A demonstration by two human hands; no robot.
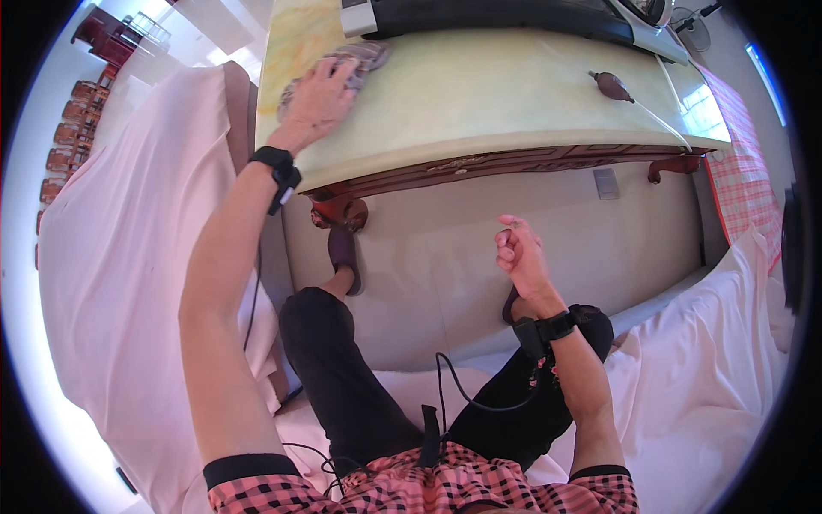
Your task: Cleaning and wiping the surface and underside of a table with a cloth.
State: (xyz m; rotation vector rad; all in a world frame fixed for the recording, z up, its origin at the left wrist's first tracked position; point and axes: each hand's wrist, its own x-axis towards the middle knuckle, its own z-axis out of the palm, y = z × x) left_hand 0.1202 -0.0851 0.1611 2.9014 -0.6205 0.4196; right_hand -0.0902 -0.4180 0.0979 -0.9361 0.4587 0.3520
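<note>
My left hand (321, 96) presses a crumpled patterned cloth (367, 56) onto the left part of a marble-look tabletop (462, 90). The fingers are spread over the cloth and hide part of it. My right hand (521, 254) is held above the floor in front of the table, fingers curled, with nothing seen in it. On the right of the tabletop lies a brown rubber squeeze bulb (612, 87) with a pale tube (661, 125) running to the table's front edge. Both wrists wear black bands.
A long black and silver appliance (488, 18) stands along the tabletop's back. The table has carved wooden legs (673, 166). Seats draped in pink cloth (148, 212) flank me. Black cables (472, 401) cross my lap. A fan (693, 35) stands behind at the right.
</note>
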